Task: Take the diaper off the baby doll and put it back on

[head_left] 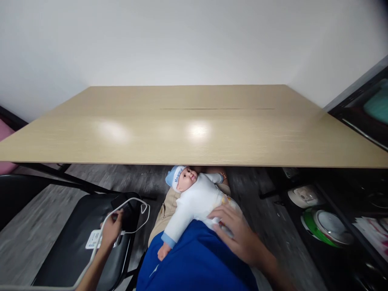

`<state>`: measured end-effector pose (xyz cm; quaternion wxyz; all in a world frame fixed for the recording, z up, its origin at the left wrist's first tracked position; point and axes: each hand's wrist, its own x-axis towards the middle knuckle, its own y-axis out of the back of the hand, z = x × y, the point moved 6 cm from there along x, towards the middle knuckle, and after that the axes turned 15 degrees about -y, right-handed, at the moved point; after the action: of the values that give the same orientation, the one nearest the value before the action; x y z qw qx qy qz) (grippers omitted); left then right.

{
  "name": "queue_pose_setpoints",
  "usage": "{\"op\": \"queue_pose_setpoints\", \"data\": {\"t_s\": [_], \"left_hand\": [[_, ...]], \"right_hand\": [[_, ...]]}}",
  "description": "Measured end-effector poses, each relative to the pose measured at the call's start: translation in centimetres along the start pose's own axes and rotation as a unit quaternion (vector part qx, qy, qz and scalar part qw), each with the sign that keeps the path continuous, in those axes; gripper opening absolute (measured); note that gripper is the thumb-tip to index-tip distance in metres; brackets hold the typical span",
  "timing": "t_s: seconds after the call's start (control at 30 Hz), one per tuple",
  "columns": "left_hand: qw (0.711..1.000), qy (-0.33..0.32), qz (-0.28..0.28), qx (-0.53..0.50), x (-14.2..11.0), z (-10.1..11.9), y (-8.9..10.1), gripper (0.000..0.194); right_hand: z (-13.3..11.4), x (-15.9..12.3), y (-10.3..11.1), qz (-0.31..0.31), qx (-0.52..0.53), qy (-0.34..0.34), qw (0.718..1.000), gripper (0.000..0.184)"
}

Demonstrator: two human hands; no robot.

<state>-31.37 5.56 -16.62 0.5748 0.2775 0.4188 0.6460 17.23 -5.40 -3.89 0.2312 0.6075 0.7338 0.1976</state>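
Observation:
A baby doll [198, 198] in a white outfit and a blue-and-white cap lies across my lap, its head toward the left. My right hand [232, 226] rests on the doll's lower body, fingers stretched out over the white cloth. To the left, my left hand [112, 226] is down at the black chair seat [69, 230], fingers curled in beside a dark object [124, 204]. What those fingers hold, if anything, is hidden. Close by lie a white power strip [93, 239] and a white cable [136, 231], which loops past the hand.
The light wooden table [194, 141] spans the view in front of me, its near edge above the doll. Dark shelves [327, 258] at the right hold a green-rimmed container [325, 228] and a white round item [303, 197]. Grey flooring [254, 202] shows below.

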Motion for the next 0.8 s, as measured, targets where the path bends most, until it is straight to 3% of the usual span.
{"op": "queue_pose_setpoints", "data": {"t_s": [0.03, 0.1, 0.17, 0.23, 0.27, 0.3, 0.37, 0.4, 0.5, 0.57, 0.63, 0.8], "left_hand": [[0.998, -0.016, -0.040, -0.044, -1.5, 1.4, 0.0, 0.078], [0.968, -0.054, -0.184, -0.164, -5.1, 6.2, 0.3, 0.083], [0.909, -0.111, -0.331, -0.228, -8.8, 13.0, 1.5, 0.072], [0.844, -0.209, -0.430, -0.241, -11.5, 21.0, 2.6, 0.058], [0.807, -0.290, -0.459, -0.234, -12.3, 25.1, 2.6, 0.051], [0.777, -0.382, -0.449, -0.221, -12.7, 28.9, 2.4, 0.044], [0.715, -0.540, -0.407, -0.180, -12.6, 35.2, 0.1, 0.038], [0.699, -0.597, -0.371, -0.134, -12.2, 37.4, -1.8, 0.040], [0.651, -0.696, -0.301, 0.030, -10.9, 40.8, -7.8, 0.043], [0.618, -0.730, -0.283, 0.078, -10.6, 41.2, -10.0, 0.043], [0.601, -0.747, -0.273, 0.076, -10.5, 41.0, -10.4, 0.042], [0.596, -0.752, -0.279, 0.036, -10.2, 40.3, -9.2, 0.032]], "right_hand": [[1.6, -0.4, 1.4, 0.042, -0.007, -0.014, 0.999, 0.023], [5.0, -0.7, 3.7, 0.123, -0.018, -0.059, 0.991, 0.029], [8.0, 0.0, 4.8, 0.161, -0.031, -0.104, 0.981, 0.038], [9.8, 1.5, 4.9, 0.151, -0.039, -0.128, 0.979, 0.048], [10.3, 2.4, 4.8, 0.133, -0.038, -0.133, 0.981, 0.050], [10.6, 3.3, 4.5, 0.109, -0.033, -0.135, 0.984, 0.051], [11.0, 4.8, 4.1, 0.059, -0.016, -0.133, 0.989, 0.049], [11.1, 5.3, 3.9, 0.041, -0.008, -0.128, 0.991, 0.047], [12.0, 5.7, 3.8, 0.050, -0.014, -0.104, 0.993, 0.039], [12.9, 5.3, 3.8, 0.090, -0.036, -0.098, 0.990, 0.035], [13.8, 4.7, 3.6, 0.123, -0.046, -0.100, 0.986, 0.033], [15.1, 4.6, 4.7, 0.156, -0.044, -0.124, 0.979, 0.036]]}}
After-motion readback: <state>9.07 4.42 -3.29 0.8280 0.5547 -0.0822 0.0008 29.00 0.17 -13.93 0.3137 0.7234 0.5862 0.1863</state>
